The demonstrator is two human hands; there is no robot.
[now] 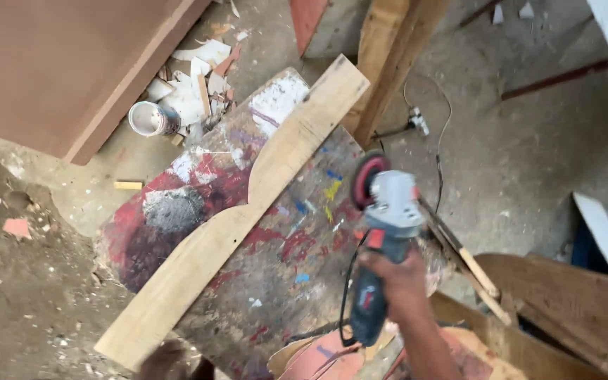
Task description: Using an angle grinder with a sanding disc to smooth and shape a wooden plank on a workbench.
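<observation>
My right hand (402, 281) grips the dark body of a grey angle grinder (387, 218) with a red disc, held above the right side of a paint-stained board (283, 260). A long curved wooden plank (241, 218) lies diagonally across that board, to the left of the grinder. The grinder's black cord (350, 281) loops down beside my wrist. At the bottom edge, near the plank's lower end, a dark shape (170, 362) that may be my left hand shows only in part; whether it holds anything is unclear.
A large brown panel (58, 63) fills the top left. A white can (153, 118) and scraps of wood lie beside it. Wooden beams (388, 56) lean at top centre. Curved wood pieces (564, 302) lie at the lower right. A plug and cable (420, 119) rest on the dusty concrete floor.
</observation>
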